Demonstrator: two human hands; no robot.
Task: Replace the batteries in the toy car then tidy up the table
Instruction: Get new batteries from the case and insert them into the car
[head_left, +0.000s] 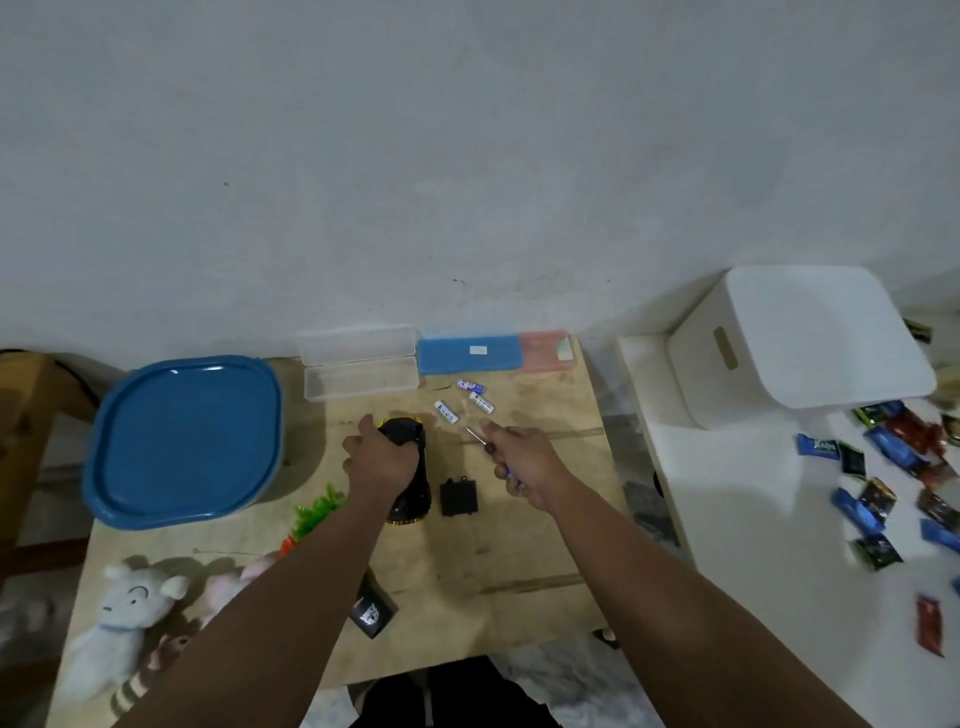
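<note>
The left hand (382, 457) clamps the stiff, light car (410, 467) across its body, a sound hold, while the right hand (524, 460) grips a slim screwdriver (478, 436).

**Toy car opened up, batteries loose on the table**

The toy car (410, 470) is black with yellow trim and lies lengthwise on the wooden table (519, 561), partly hidden. Its black battery cover (459, 497) lies flat just to the right, apart from it. Three white-and-blue batteries (447, 411) (471, 386) (482, 402) lie scattered beyond, near one another.
</note>
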